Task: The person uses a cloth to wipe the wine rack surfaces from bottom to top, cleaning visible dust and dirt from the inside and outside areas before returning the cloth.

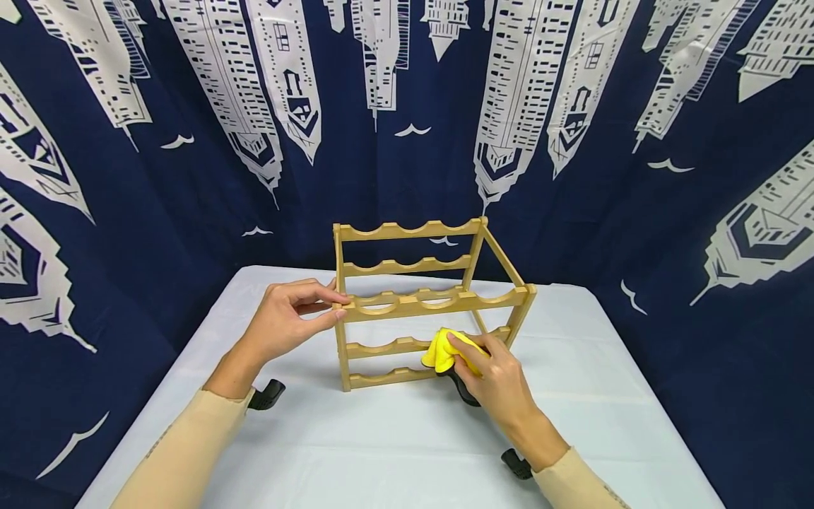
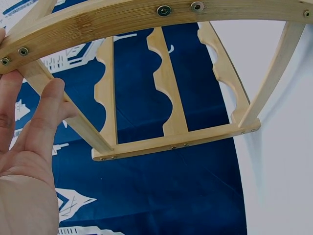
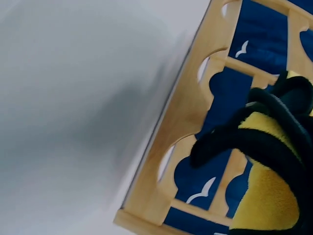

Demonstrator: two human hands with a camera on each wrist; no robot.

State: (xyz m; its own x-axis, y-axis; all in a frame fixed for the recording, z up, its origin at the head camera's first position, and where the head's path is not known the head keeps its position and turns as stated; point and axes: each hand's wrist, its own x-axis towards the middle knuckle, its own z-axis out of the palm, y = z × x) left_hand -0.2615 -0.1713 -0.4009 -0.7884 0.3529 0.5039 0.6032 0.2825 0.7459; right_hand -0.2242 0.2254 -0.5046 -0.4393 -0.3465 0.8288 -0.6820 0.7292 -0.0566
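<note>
A light wooden wine rack (image 1: 407, 309) with scalloped rails stands upright on the table. My left hand (image 1: 280, 325) pinches its front upper left corner, thumb in front and fingers behind. In the left wrist view, the fingers (image 2: 46, 112) lie against the wood beside a screwed side beam (image 2: 122, 22). My right hand (image 1: 499, 382) grips a bunched yellow cloth (image 1: 443, 350) with black edging, in front of the rack's lower rails at the right. The cloth (image 3: 269, 196) overlaps the rails in the right wrist view and hides the hand there.
A white cloth covers the table (image 1: 356, 452). Behind and beside it hangs a dark blue curtain (image 1: 394, 177) printed with white buildings and birds. Black wrist mounts (image 1: 267, 394) stick out beside both forearms.
</note>
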